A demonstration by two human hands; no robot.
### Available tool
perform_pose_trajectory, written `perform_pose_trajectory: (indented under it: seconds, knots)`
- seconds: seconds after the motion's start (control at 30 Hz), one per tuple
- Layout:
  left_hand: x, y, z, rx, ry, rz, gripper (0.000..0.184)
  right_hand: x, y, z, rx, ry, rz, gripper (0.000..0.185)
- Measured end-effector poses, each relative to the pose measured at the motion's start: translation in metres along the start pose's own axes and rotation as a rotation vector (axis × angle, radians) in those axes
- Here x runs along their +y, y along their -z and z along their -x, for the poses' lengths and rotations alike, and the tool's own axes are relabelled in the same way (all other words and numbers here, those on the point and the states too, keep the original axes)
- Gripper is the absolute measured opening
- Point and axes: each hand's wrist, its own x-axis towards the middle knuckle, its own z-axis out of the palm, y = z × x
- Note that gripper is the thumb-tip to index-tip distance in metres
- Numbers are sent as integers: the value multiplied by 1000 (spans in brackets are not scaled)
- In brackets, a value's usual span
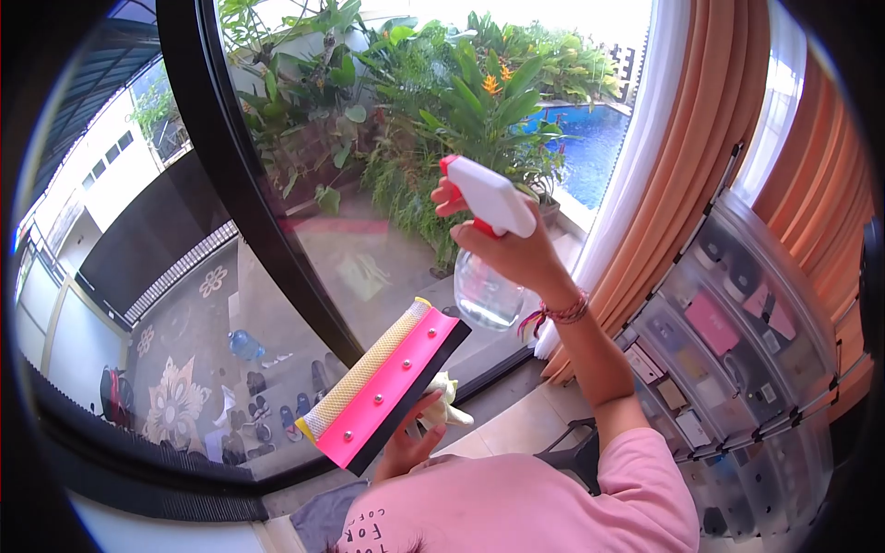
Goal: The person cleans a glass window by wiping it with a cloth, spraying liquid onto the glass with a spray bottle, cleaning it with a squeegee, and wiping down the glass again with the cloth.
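My right hand (502,241) is raised in front of the window glass, its fingers wrapped round a spray bottle (489,293) with a white and red trigger head and a clear body. The nozzle points up and left toward the glass. Lower down, my left hand (410,442) is partly hidden behind a pink squeegee (387,392), which has a yellow mesh pad along one side and a black blade along the other. A pale cloth (447,404) shows at the same hand, beside the squeegee.
A dark window frame (267,221) runs down left of the hands. Orange curtains (687,175) and a white sheer hang at the right, near clear storage boxes (737,341). Plants, a pool, shoes and a blue bottle (245,345) are beyond the glass.
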Motion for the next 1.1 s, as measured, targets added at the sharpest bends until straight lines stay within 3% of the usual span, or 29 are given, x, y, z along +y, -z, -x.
perform_pose_trajectory:
  seconds: [0.13, 0.2, 0.33, 0.43, 0.53, 0.63, 0.7, 0.9, 0.97, 1.0, 1.03, 1.1]
  knots:
    - [-11, 2, 9, -2, 60, 34, 48, 29, -13, 24, 36, -21, -43, 29]
    - [-4, 3, 8, 8, 56, 17, 48, 38, -9, 40, 189, -202, 85, 27]
    - [-7, 3, 10, 51, 78, -4, 48, 44, 9, 62, 479, -101, 297, 31]
    - [-5, 7, 3, 66, 67, -30, 51, 33, 16, 84, 574, -117, 337, 41]
    - [3, -2, -10, 142, 122, -57, 53, 36, 23, 115, 404, -205, 343, 40]
    - [11, -14, -26, 211, -15, -114, 57, 50, 37, 132, 416, -273, 277, 37]
    - [10, -27, -23, 241, -1, -133, 57, 54, 52, 138, 423, -279, 290, 36]
    - [35, -91, -29, 302, 100, -88, 43, 49, 87, 137, 316, -64, 318, 30]
    - [36, -115, -34, 319, 36, -195, 43, 49, 99, 144, 331, -24, 165, 28]
    - [35, -124, -38, 334, -32, -278, 44, 49, 104, 148, 319, -74, 106, 28]
    - [44, -133, -36, 359, 98, -180, 40, 45, 110, 151, 326, -117, 48, 30]
    - [47, -150, -36, 389, 95, -118, 40, 35, 128, 157, 290, -181, 67, 34]
